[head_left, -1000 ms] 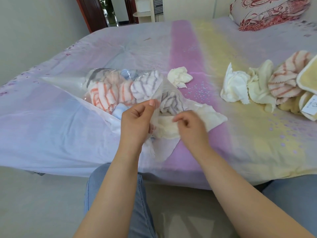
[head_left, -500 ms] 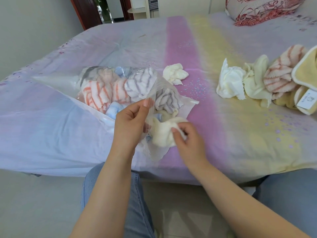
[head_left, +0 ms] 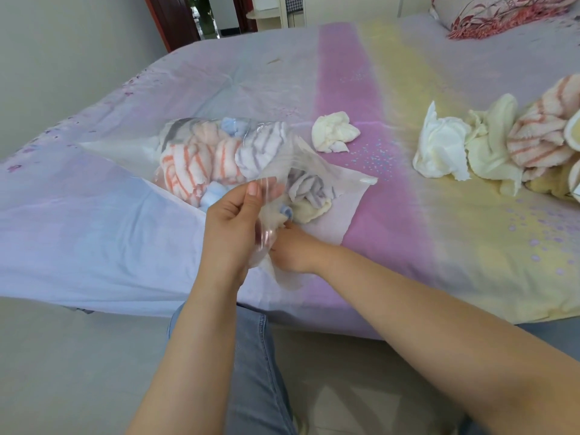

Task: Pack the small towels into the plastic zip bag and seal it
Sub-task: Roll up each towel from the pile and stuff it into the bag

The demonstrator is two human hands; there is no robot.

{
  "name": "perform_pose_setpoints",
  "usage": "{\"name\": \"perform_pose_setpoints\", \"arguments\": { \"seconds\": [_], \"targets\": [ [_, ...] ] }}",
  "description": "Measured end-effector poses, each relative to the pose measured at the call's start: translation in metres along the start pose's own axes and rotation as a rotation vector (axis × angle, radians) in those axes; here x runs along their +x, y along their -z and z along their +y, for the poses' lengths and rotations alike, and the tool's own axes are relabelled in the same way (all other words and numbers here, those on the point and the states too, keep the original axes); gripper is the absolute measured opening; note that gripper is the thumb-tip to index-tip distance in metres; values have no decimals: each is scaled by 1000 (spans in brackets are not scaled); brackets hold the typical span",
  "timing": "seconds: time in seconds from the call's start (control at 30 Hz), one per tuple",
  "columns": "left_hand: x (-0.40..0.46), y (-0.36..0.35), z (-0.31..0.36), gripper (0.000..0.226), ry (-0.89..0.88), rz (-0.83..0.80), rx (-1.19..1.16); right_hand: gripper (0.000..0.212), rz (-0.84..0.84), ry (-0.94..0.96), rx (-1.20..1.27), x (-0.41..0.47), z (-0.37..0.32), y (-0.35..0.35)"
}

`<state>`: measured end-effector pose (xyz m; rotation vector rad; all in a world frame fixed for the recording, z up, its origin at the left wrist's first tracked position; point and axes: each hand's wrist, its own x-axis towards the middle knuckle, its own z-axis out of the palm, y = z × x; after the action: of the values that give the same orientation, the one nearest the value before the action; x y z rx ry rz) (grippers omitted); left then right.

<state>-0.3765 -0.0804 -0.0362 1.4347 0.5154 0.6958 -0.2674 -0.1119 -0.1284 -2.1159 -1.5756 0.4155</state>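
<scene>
While the left hand point(head_left: 232, 227) pinches the limp, slippery zip bag point(head_left: 251, 158) mouth near the bed's point(head_left: 94, 230) front edge, right hand point(head_left: 295, 249) fingers, hidden inside, push soft, light towels point(head_left: 309, 196); best held by its rim.

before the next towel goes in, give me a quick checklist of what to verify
1. Left hand holds the zip bag mouth open: ok.
2. Cream towel pushed fully inside: cannot tell, right hand is at the mouth.
3. Room left in the bag: cannot tell, striped towels fill the far end.
4. Next towel within reach: ok, a crumpled cream towel lies beside the bag.
5. Bag ready to seal: not ok, a towel pile is outside.
</scene>
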Motion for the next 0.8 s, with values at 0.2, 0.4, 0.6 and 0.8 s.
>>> {"name": "perform_pose_setpoints", "arguments": {
  "seconds": [0.2,0.4,0.6,0.8],
  "targets": [
    [9,12,3,31,-67,40,61,38,-29,-148,87,44,2,8],
    [17,5,-4,33,-71,72,80,30,206,-38,138,-8,9,5],
    [30,-24,-22,26,-105,62,135,33,877,-173,430,-80,56,26],
    [51,-33,-42,30,-85,41,195,29,944,-435,484,-46,133,117]
  ]
}}
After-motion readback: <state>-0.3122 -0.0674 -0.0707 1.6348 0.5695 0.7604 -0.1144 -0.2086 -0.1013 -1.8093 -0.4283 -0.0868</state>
